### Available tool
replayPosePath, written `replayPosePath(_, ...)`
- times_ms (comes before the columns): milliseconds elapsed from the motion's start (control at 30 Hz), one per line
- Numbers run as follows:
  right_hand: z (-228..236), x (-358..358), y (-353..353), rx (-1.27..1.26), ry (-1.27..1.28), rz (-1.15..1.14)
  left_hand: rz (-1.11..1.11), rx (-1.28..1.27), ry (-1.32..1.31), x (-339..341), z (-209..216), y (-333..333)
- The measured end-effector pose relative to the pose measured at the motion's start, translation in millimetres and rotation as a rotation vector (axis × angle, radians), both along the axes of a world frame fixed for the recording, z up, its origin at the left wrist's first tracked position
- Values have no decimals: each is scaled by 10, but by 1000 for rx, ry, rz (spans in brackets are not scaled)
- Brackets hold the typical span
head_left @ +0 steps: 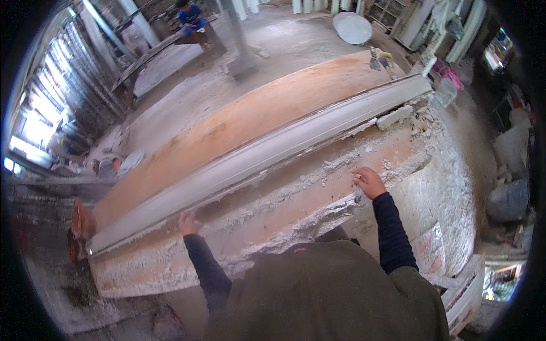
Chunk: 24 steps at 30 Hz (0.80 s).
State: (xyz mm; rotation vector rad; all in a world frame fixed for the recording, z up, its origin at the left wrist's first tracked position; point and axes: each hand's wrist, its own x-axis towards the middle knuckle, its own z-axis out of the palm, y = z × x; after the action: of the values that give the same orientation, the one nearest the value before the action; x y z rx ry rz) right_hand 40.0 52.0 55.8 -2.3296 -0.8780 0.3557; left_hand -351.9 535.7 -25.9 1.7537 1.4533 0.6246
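A long white plaster moulding (267,156) lies slantwise across an orange-brown board (227,122), its right end farther from me. Close to the moulding's near edge, toward its left part, is my left hand (187,223), fingers extended and slightly blurred, with nothing visible in them. My right hand (371,183) hovers over the near strip of the board, fingers bent together around a small pale bit too small to name. Crumbly white plaster scraps (307,221) line the board's near edge. A loose plaster chunk (394,117) sits beside the moulding's right part.
Scrapers (375,59) lie at the board's far right end. Beyond it stands a pale round disc (352,28) on the dusty floor. A person in blue (190,16) sits at the far left. Pink and clear plastic bags (446,82) and a bluish container (508,200) are at the right.
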Motion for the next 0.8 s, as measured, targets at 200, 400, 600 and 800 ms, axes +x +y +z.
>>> replayPosePath(200,-185,53,757,102,-303,302,-85,310,25,672,88,-572)
replayPosePath(400,31,-74,586,225,-55,529,121,-699,-1024,1737,118,-1520)
replayPosePath(600,496,112,-221,202,129,567,99,-630,-915,2043,-251,-1467)
replayPosePath(800,370,431,-841,203,174,354,350,-670,-708,1992,-376,-1241)
